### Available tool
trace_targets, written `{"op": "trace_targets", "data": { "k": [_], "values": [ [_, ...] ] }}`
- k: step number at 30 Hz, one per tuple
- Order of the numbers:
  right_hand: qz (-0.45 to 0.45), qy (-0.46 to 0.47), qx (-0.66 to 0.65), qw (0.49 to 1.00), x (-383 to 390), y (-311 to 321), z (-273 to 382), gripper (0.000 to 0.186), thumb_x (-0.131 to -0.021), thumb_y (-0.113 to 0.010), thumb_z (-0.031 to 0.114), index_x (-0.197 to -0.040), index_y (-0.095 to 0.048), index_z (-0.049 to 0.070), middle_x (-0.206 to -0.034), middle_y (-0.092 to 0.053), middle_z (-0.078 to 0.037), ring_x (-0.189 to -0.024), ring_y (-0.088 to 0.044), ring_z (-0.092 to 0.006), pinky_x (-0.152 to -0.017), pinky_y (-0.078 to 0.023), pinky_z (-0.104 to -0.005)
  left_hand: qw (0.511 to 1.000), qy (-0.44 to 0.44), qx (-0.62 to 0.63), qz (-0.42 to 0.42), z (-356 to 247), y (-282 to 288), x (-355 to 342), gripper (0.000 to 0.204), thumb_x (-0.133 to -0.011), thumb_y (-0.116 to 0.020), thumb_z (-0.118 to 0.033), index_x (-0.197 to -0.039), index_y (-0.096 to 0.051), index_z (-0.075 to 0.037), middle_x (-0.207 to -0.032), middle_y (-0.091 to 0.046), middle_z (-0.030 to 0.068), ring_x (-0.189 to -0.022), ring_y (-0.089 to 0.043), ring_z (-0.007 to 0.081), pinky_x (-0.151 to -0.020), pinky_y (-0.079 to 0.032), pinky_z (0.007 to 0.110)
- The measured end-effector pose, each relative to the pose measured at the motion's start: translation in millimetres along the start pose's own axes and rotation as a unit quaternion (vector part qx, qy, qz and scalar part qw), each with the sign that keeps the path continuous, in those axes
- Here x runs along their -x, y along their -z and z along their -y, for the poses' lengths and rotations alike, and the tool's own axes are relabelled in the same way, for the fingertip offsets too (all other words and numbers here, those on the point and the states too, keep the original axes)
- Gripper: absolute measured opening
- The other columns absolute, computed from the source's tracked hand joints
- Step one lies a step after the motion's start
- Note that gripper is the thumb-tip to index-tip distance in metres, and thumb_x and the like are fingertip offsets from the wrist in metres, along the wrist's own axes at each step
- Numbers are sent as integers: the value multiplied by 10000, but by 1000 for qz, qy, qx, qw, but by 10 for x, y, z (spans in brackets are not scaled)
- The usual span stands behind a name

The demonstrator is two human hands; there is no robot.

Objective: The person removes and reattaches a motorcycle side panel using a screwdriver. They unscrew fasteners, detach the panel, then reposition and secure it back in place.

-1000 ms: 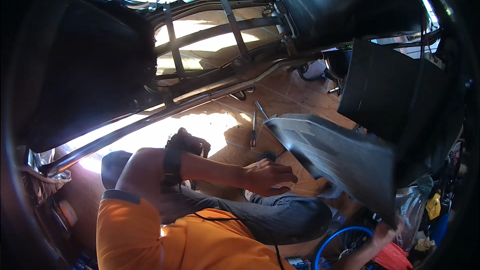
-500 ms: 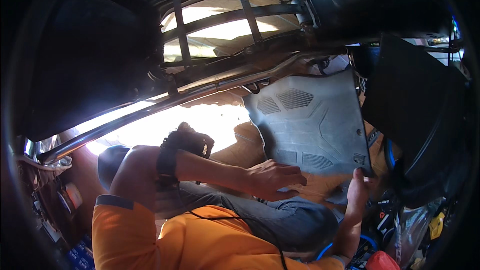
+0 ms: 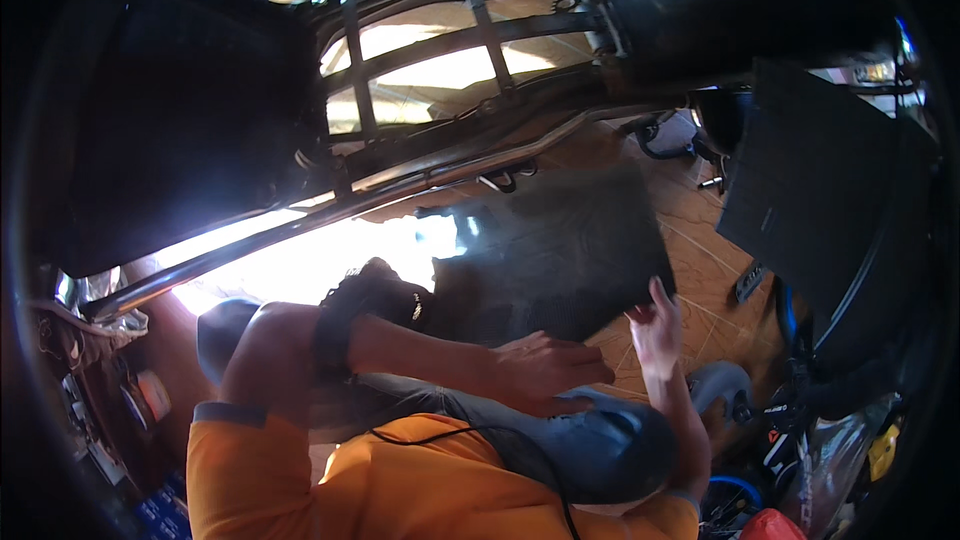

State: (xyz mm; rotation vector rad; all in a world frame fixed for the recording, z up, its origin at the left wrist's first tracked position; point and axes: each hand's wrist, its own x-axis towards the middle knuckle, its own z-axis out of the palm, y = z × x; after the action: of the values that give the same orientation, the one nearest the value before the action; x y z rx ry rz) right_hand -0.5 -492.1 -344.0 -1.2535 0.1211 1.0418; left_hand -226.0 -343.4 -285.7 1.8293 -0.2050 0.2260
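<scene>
My left hand (image 3: 545,370) hangs open above my jeans-covered leg, fingers loosely stretched and holding nothing I can see. My right hand (image 3: 655,325) grips the near right edge of a dark rubber mat (image 3: 550,250), which is blurred and lies tilted low over the tiled floor, in front of my left hand. A black band (image 3: 335,335) circles my left forearm, and a bulky dark item (image 3: 375,295) beside it is too shadowed to make out. A black cable (image 3: 470,430) runs across my orange shirt.
A metal tube frame (image 3: 430,180) with crossbars spans above, between dark panels (image 3: 180,120). A black board (image 3: 800,200) stands at right. Clutter with a blue wheel rim (image 3: 730,485), a yellow object (image 3: 885,445) and a red bag (image 3: 770,525) fills the lower right.
My right hand first raised the mat at the right, then swung it up and leftward; now the mat is lower, further left and darker-faced. My left hand has moved only slightly.
</scene>
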Motion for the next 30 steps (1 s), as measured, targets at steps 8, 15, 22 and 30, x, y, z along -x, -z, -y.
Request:
{"op": "trace_targets", "data": {
  "k": [8,15,22,30],
  "values": [
    [79,-118,-152,978,-1646,-255,-1271,361,-974,-715,245,-1262,-618,50,-1231,-699,-115,-1123,-680,-269,-999,-558,-481,978,68,-88,-175,-63,617,-204,314,-911,-718,-150,-1202,-669,-44,-977,-720,125,-795,-737,286,-667,-595,391],
    [44,-164,9,985,-1999,-292,-1344,274,-970,-725,230,-1127,-606,41,-1103,-656,-102,-1074,-646,-283,-1018,-523,-537,888,178,-172,-388,-53,1450,-281,253,-901,-714,-10,-1148,-678,-53,-910,-723,55,-704,-665,85,-623,-523,251],
    [-30,212,774,596,-1314,652,-1101,440,-761,-774,244,-1111,-665,1,-1162,-673,-210,-1165,-594,-411,-979,-483,-517,865,171,-188,-432,-27,1653,-458,378,-886,-736,-45,-1246,-623,-65,-1066,-701,90,-947,-684,157,-829,-550,313],
    [-8,163,822,545,-1161,886,-1098,371,-736,-736,247,-1043,-706,42,-1065,-729,-173,-1165,-607,-370,-996,-434,-493,859,132,-316,-382,134,1682,-602,526,-871,-776,-119,-1354,-578,-59,-1240,-644,191,-1158,-635,330,-980,-511,409]
  ]
}}
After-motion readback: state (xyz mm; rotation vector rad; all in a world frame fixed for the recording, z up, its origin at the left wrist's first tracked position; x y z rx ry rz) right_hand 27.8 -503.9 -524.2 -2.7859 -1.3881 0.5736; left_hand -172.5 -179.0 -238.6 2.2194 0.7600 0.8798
